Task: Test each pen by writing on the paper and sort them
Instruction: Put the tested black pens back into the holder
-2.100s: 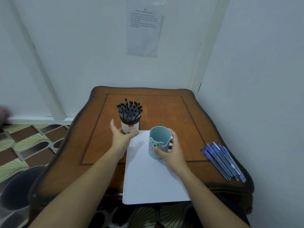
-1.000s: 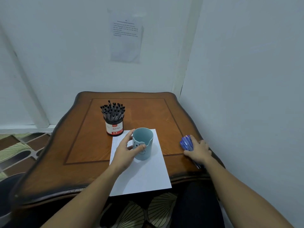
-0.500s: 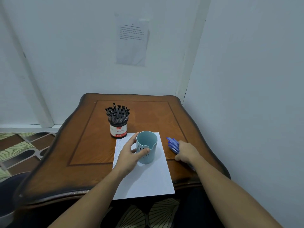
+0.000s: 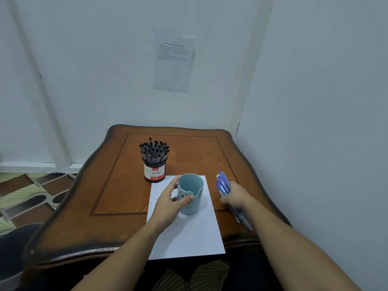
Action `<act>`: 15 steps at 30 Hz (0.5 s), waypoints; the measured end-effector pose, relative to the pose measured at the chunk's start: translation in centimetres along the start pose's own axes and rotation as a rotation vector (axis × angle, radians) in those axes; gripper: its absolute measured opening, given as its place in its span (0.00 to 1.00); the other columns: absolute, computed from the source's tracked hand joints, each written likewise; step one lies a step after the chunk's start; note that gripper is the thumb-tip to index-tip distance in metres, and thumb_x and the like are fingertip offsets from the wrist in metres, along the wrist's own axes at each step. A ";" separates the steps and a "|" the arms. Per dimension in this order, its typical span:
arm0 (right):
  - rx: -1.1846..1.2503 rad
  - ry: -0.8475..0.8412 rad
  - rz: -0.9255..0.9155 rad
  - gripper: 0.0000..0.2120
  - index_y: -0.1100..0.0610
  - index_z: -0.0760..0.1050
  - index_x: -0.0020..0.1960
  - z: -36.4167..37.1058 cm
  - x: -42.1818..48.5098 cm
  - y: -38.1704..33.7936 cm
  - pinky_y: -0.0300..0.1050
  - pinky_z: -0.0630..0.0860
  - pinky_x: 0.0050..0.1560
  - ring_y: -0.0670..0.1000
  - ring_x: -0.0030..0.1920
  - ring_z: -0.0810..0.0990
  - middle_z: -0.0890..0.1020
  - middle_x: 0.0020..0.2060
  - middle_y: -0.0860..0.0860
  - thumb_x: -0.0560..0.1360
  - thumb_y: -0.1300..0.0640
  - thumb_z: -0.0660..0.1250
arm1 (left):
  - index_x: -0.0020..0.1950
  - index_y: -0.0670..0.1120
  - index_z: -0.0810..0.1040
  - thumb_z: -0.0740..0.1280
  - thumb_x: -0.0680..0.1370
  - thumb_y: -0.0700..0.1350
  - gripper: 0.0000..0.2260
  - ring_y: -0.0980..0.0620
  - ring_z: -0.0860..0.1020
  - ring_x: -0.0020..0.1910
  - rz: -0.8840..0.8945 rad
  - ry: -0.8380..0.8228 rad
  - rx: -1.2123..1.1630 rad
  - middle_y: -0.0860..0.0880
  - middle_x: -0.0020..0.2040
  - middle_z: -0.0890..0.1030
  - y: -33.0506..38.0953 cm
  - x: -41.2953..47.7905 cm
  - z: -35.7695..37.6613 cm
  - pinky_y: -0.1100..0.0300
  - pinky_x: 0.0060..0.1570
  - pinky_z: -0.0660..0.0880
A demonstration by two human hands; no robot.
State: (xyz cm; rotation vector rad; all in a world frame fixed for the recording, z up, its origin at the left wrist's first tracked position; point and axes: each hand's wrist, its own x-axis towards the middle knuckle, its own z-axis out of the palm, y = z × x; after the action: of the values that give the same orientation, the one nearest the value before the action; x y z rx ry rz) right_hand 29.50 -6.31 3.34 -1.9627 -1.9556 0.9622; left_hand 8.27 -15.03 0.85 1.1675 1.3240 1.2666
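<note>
Left hand (image 4: pixel 168 203) in grip around smooth cylindrical cup (image 4: pixel 192 199), right hand (image 4: pixel 236 198) around slim blue pens (image 4: pixel 222 183)

Wooden bench (image 4: pixel 195 152) carrying a white paper (image 4: pixel 189 234), partly beneath the left grip (image 4: pixel 168 201), and a tub of black pens (image 4: pixel 154 171) just beyond that grip.

Wooden table (image 4: pixel 117 185) against white walls (image 4: pixel 105 59)

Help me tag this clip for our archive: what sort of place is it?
Most likely a corner of a home room used as a makeshift desk: a carved wooden table set against plain white walls, patterned floor tiles at the left, and a printed sheet stuck on the wall above.
</note>
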 end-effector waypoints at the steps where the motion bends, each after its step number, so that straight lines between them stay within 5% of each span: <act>1: 0.172 0.043 0.002 0.19 0.57 0.69 0.62 -0.6 -0.1 -0.6 0.49 0.78 0.51 0.53 0.50 0.79 0.77 0.51 0.55 0.74 0.62 0.70 | 0.65 0.65 0.65 0.73 0.74 0.44 0.27 0.54 0.71 0.60 0.002 -0.001 0.000 0.70 0.55 0.70 0.0 0.0 0.0 0.51 0.60 0.75; 7: 0.916 0.349 -0.191 0.22 0.58 0.67 0.69 -4.2 -0.5 -9.3 0.58 0.76 0.61 0.58 0.57 0.79 0.79 0.56 0.57 0.77 0.64 0.67 | 0.64 0.66 0.66 0.73 0.74 0.45 0.27 0.52 0.72 0.62 0.004 0.003 0.008 0.70 0.57 0.70 0.0 0.0 0.0 0.47 0.62 0.75; 15: 0.860 0.330 -0.368 0.24 0.55 0.66 0.68 2.6 -1.5 -12.2 0.38 0.77 0.44 0.45 0.46 0.80 0.79 0.50 0.49 0.74 0.65 0.68 | 0.59 0.70 0.69 0.73 0.74 0.44 0.25 0.54 0.76 0.59 0.026 0.005 -0.007 0.66 0.59 0.75 0.3 -0.3 0.0 0.58 0.55 0.75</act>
State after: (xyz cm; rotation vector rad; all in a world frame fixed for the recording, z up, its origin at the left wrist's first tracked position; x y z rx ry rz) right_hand 18.19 -7.26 8.81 -1.1394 -1.3131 1.0433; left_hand 8.29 -15.33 1.12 1.1805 1.3104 1.2926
